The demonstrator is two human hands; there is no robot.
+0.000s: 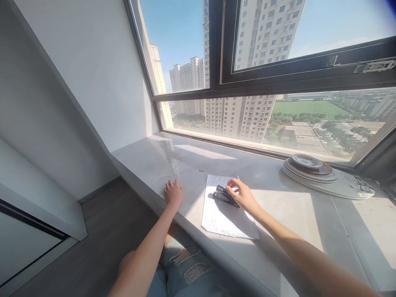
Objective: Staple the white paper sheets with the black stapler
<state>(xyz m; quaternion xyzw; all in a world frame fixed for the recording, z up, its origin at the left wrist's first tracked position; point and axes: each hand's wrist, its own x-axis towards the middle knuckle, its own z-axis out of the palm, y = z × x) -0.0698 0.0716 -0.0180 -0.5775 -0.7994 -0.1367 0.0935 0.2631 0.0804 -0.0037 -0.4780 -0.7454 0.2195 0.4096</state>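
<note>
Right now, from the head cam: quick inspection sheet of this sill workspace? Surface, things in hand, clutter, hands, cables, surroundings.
Surface: pale stone window sill, part in sun, part in shade.
Things in hand: black stapler lying on a printed paper sheet near the sill's front edge.
Clutter: stack of plates on a larger round platter at the far right, apart from the paper.
Hands: left hand flat on the bare sill, left of the paper; right hand on the stapler, grip hidden.
Cables: nothing seen.
Surroundings: large window behind the sill, tower blocks outside; white wall to the left; dark floor below.
</note>
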